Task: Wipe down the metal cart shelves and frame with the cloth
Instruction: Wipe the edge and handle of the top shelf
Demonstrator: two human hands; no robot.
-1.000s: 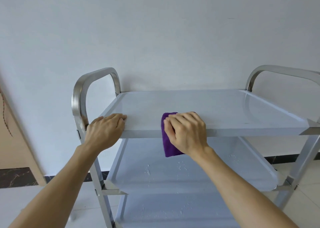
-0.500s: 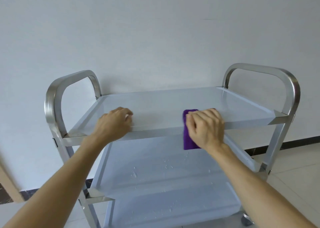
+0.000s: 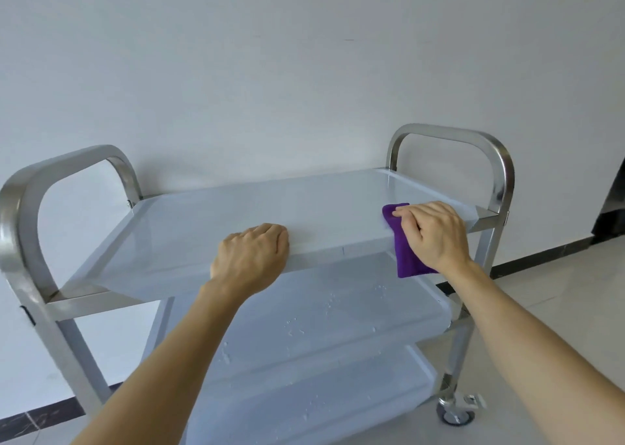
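Observation:
A three-shelf metal cart [image 3: 84,292] stands against a white wall. Its top shelf [image 3: 270,208] is a shallow shiny tray. My right hand [image 3: 433,235] holds a purple cloth [image 3: 406,258] folded over the front rim of the top shelf, close to its right corner. My left hand [image 3: 250,255] grips the same front rim near the middle, fingers curled over the edge. The middle shelf [image 3: 321,312] carries water droplets. A lower shelf [image 3: 304,400] lies beneath it.
Arched handles rise at the cart's left end [image 3: 20,201] and right end [image 3: 497,160]. A caster wheel [image 3: 456,411] sits at the front right leg on the pale tiled floor [image 3: 558,292]. A dark object [image 3: 612,208] stands at the far right edge.
My right hand has slid the purple cloth rightward along the top shelf's front rim, from near the middle to the right corner. My left hand shifted right along the rim; the view panned too.

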